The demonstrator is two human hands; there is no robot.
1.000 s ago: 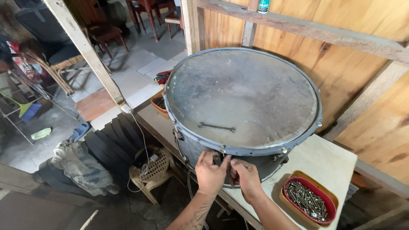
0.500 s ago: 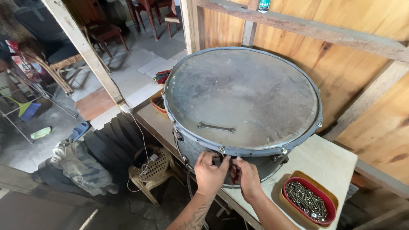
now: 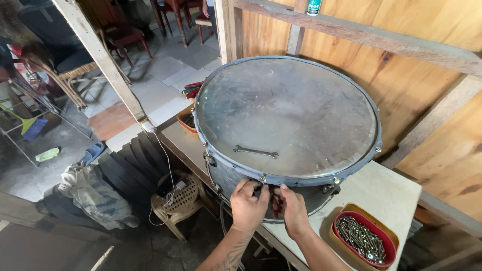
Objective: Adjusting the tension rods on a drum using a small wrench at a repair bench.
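A large grey drum (image 3: 286,115) with a worn skin and a metal hoop lies flat on a white table (image 3: 386,193). A small wrench (image 3: 255,151) rests on the skin near the front rim. My left hand (image 3: 248,206) and my right hand (image 3: 289,208) are side by side at the drum's near side wall, just below the hoop. Their fingers pinch around a dark fitting there, which the fingers mostly hide. I cannot tell exactly what each hand grips.
A red and yellow tray (image 3: 364,241) full of screws sits on the table at my right. Another tray (image 3: 187,120) with tools is behind the drum at left. Wooden wall boards (image 3: 401,60) stand close behind. A plastic stool (image 3: 181,200) and clothes (image 3: 93,195) lie below left.
Both hands stay at the same fitting on the drum's side. The fingers have shifted slightly. The drum and wrench have not moved.
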